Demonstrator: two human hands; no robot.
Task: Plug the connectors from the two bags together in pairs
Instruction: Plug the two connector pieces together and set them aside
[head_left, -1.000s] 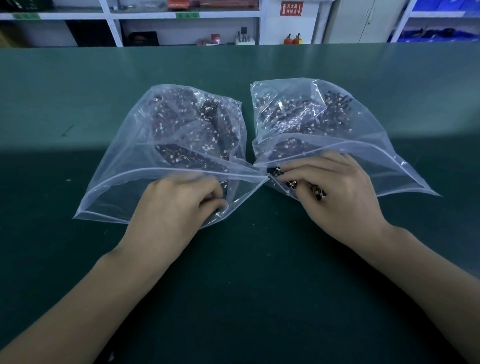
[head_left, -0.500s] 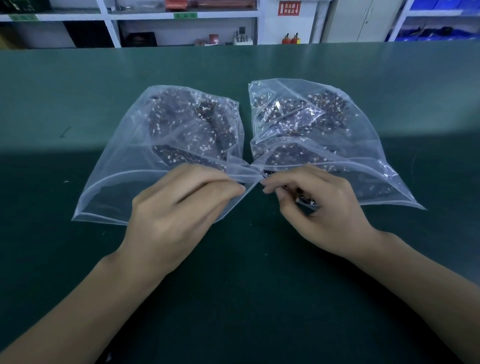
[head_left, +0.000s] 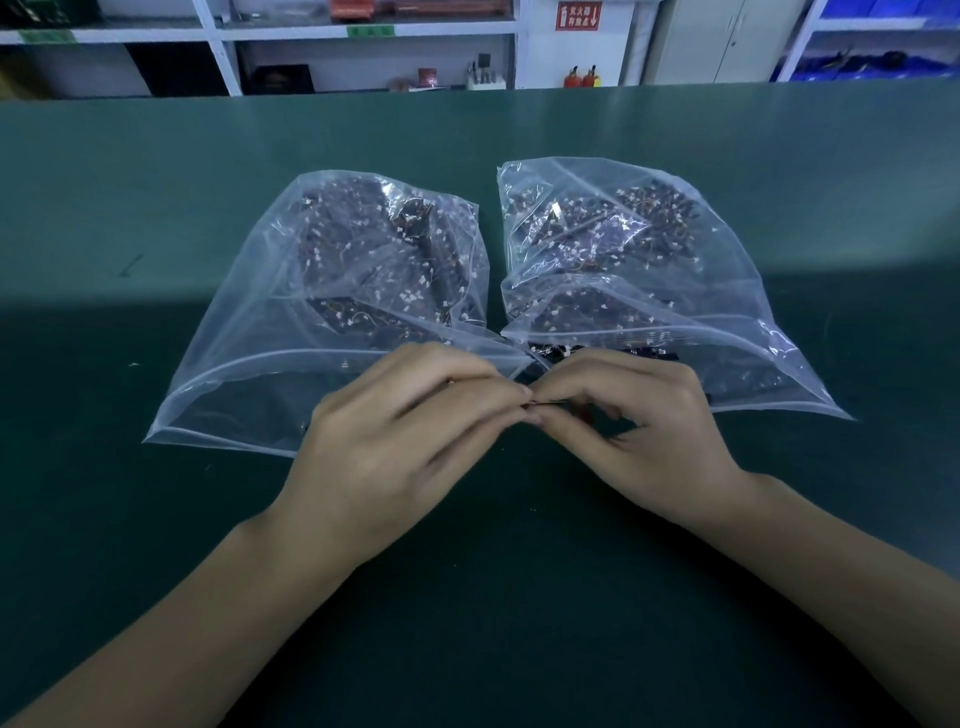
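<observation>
Two bare forearms are showing from the lower corners of the view, with no sleeve, glove, watch or ring covering them. The left hand (head_left: 400, 441) and the right hand (head_left: 660, 431) are showing slim fingers with short, unpainted nails; the wrists are appearing narrow and unmarked.

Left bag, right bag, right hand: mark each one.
Left bag (head_left: 249, 364), head view, clear front panel.
Right bag (head_left: 727, 270), head view, upper panel.
Right hand (head_left: 660, 421), head view, back of hand.
</observation>
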